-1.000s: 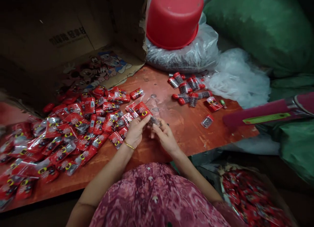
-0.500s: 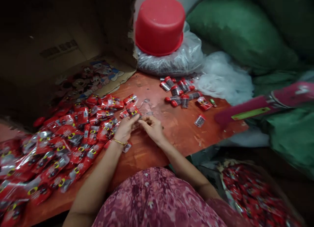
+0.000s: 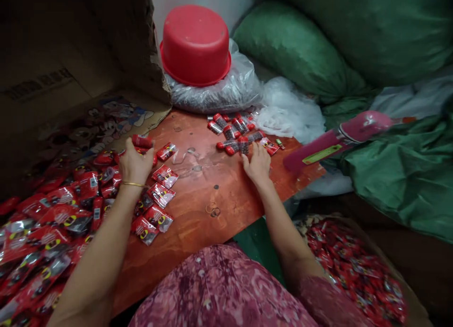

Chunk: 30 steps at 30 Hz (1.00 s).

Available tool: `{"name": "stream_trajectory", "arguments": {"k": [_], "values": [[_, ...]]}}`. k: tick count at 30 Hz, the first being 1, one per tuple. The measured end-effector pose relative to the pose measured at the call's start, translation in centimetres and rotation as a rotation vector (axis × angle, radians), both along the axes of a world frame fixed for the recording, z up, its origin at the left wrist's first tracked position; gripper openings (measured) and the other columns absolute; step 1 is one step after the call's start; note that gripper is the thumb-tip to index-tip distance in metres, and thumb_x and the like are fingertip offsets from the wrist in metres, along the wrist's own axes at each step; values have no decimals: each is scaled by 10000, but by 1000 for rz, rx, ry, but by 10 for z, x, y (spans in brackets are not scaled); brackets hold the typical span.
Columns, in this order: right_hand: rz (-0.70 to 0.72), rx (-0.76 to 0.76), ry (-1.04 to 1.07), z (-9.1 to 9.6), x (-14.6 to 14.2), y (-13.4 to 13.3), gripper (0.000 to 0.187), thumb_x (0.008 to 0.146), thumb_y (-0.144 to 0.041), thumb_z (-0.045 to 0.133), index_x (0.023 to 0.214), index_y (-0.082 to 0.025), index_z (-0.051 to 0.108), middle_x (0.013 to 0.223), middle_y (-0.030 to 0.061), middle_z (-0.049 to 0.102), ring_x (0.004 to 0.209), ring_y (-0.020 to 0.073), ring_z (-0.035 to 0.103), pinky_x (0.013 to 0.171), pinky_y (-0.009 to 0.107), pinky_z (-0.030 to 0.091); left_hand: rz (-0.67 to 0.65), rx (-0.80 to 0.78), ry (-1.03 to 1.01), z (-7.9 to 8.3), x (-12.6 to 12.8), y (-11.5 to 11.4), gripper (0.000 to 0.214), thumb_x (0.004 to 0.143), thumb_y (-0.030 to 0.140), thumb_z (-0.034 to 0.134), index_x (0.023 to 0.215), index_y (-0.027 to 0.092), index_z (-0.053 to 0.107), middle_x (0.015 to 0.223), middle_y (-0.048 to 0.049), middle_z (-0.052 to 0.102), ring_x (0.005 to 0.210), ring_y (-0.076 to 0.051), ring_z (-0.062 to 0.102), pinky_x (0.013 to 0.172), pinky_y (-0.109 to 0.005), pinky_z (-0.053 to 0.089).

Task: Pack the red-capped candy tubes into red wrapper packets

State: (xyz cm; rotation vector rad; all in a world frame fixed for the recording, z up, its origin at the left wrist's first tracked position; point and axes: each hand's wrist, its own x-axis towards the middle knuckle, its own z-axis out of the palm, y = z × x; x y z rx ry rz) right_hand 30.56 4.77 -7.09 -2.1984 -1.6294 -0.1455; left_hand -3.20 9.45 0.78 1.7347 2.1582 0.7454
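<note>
My left hand (image 3: 135,163) is over the far edge of a big heap of red packets (image 3: 60,218) on the red-brown table (image 3: 212,185). Its fingers are curled round a red packet (image 3: 142,140). My right hand (image 3: 257,163) has gone out to the right. Its fingers rest on a cluster of small clear tubes with red caps (image 3: 233,133); whether they grip one I cannot make out. A gold bangle sits on my left wrist.
A torn cardboard box (image 3: 71,81) with cartoon print stands at the back left. An upturned red tub (image 3: 194,44) lies on a clear plastic bag. Green sacks (image 3: 318,48) fill the right. A pink tool (image 3: 336,138) lies at the table's right edge. A container of red packets (image 3: 357,275) sits lower right.
My hands were together at the table's middle working on one packet. They have parted: the left went to the packet heap, the right to the capped tubes. The view turned right.
</note>
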Motion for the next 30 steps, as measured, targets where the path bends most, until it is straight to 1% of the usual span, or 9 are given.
{"name": "stream_trajectory", "arguments": {"k": [2, 5, 8, 10, 15, 18, 22, 27, 30], "values": [[63, -59, 9, -1, -6, 14, 546, 850, -339, 411, 1347, -116, 367, 1376, 187, 401, 1253, 330, 353, 990, 531, 308, -32, -16, 144, 4, 10, -20, 526, 772, 408, 529, 1208, 116, 519, 893, -158, 682, 858, -321, 622, 753, -403, 444], [142, -85, 57, -3, -17, 17, 489, 853, -250, 378, 1334, -162, 389, 1383, 157, 404, 1253, 307, 368, 997, 556, 294, -235, -120, 233, 0, 20, -47, 331, 817, 386, 478, 1020, 190, 651, 893, -118, 691, 845, -280, 627, 735, -360, 438], [193, -45, 107, -8, -28, -2, 488, 834, -177, 353, 1320, -192, 392, 1372, 143, 419, 1232, 283, 404, 983, 569, 311, -401, -155, 335, -13, 22, -62, 284, 837, 333, 456, 933, 175, 672, 998, -125, 666, 935, -268, 597, 777, -351, 422], [212, -23, 122, -12, -34, -22, 477, 827, -168, 352, 1301, -190, 407, 1346, 145, 446, 1215, 274, 425, 973, 549, 335, -459, -159, 412, -20, 22, -65, 304, 852, 336, 432, 922, 161, 671, 1034, -136, 646, 997, -278, 563, 817, -369, 407], [241, 58, 130, -18, -50, -57, 407, 858, -289, 383, 1223, -139, 486, 1286, 177, 491, 1194, 283, 443, 962, 479, 372, -512, -184, 465, -27, 24, -67, 330, 873, 344, 397, 904, 190, 688, 1068, -119, 633, 1044, -272, 536, 844, -383, 394], [241, 78, 143, -18, -54, -60, 405, 862, -336, 396, 1205, -148, 503, 1275, 177, 498, 1175, 283, 460, 946, 472, 382, -527, -157, 394, -31, 25, -68, 286, 866, 333, 429, 925, 223, 686, 1099, -84, 637, 1049, -248, 549, 851, -365, 399], [239, 60, 158, -18, -54, -57, 409, 859, -345, 403, 1200, -145, 508, 1271, 177, 504, 1177, 284, 461, 954, 483, 368, -433, -100, 252, -38, 24, -67, 277, 827, 338, 516, 1030, 218, 661, 1168, -85, 618, 1069, -240, 557, 849, -349, 415], [234, 58, 172, -16, -54, -58, 408, 842, -329, 423, 1184, -131, 523, 1262, 186, 511, 1165, 293, 469, 947, 490, 367, -388, -111, 142, -44, 25, -61, 172, 804, 273, 556, 808, 218, 718, 1085, -74, 665, 1035, -223, 588, 869, -341, 412], [216, 110, 189, -9, -60, -62, 353, 832, -308, 440, 1118, -142, 563, 1251, 180, 525, 1173, 307, 459, 957, 522, 337, -355, -84, 54, -48, 23, -58, 158, 798, 265, 563, 788, 227, 717, 1092, -60, 668, 1040, -210, 593, 884, -338, 410]]}}
